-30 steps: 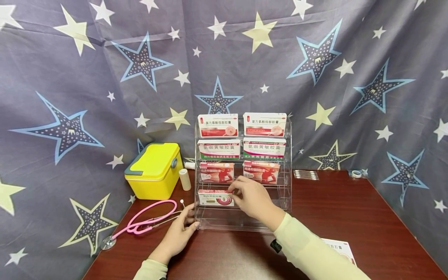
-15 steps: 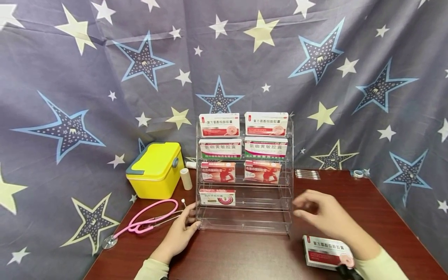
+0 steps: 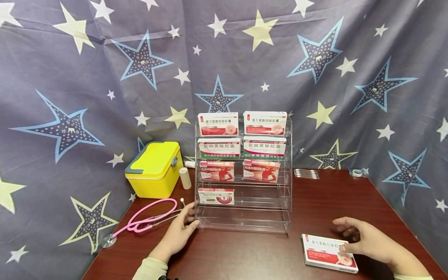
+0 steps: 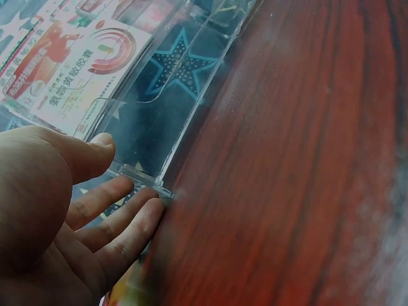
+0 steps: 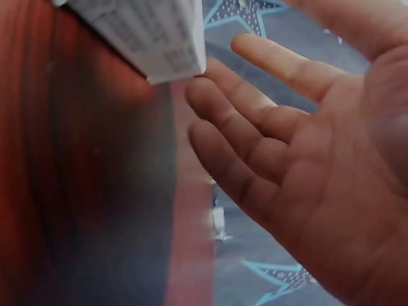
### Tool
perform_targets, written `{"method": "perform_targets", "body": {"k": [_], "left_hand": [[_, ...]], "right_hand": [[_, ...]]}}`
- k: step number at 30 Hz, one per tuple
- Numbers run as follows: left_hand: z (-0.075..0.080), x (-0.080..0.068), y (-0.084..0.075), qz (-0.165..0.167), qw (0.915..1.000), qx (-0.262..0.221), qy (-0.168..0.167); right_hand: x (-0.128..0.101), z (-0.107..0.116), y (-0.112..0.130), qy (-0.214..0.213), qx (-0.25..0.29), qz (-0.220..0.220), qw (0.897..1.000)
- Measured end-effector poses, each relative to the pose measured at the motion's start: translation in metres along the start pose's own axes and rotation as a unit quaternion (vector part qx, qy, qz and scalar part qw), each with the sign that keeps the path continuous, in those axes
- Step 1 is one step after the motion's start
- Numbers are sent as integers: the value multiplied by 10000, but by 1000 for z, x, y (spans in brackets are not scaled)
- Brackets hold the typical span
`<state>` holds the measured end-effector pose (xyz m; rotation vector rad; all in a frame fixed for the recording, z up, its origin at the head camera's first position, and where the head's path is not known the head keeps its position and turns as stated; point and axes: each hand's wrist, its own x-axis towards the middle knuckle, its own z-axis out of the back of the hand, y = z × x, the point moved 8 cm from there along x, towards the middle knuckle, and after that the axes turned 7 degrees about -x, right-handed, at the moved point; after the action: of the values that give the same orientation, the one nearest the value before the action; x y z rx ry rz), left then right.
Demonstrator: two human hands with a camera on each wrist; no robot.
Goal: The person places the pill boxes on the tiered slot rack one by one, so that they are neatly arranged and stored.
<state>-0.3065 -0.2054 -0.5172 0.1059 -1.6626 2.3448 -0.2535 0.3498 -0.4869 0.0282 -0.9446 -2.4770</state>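
Observation:
A clear acrylic tiered display rack (image 3: 242, 224) stands on the table. My left hand (image 3: 177, 232) rests at its lower left corner, fingertips against the edge and thumb in front; in the left wrist view these fingers (image 4: 118, 226) are extended at the rack's foot. To the right of the rack, a white and red medicine box (image 3: 323, 252) lies flat on the table. Over its right end hovers my right hand (image 3: 372, 241), thumb overlapping the box and fingers spread apart from it. The right wrist view shows the loosely bent fingers (image 5: 239, 143) beside the box's end (image 5: 159, 44).
Medicine boxes fill the rack's upper three tiers in pairs; a single white box (image 3: 216, 196) sits left on the fourth. Left of the rack are a yellow case (image 3: 152, 171), a beige roll (image 3: 185, 179) and a pink stethoscope (image 3: 140, 225). Blister strips (image 3: 306, 174) and a tape roll (image 3: 356, 173) lie behind.
My right hand has left the box on the rack's fourth tier and moved right and down to the box on the table. The left hand stays at the rack's corner.

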Motion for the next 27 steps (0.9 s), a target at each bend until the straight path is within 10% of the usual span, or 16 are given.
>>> {"method": "perform_targets", "body": {"k": [27], "left_hand": [[0,0,1,-22,10000,-82,1]], "right_hand": [[-11,-6,-13,-173,-141,232,9995]]}}
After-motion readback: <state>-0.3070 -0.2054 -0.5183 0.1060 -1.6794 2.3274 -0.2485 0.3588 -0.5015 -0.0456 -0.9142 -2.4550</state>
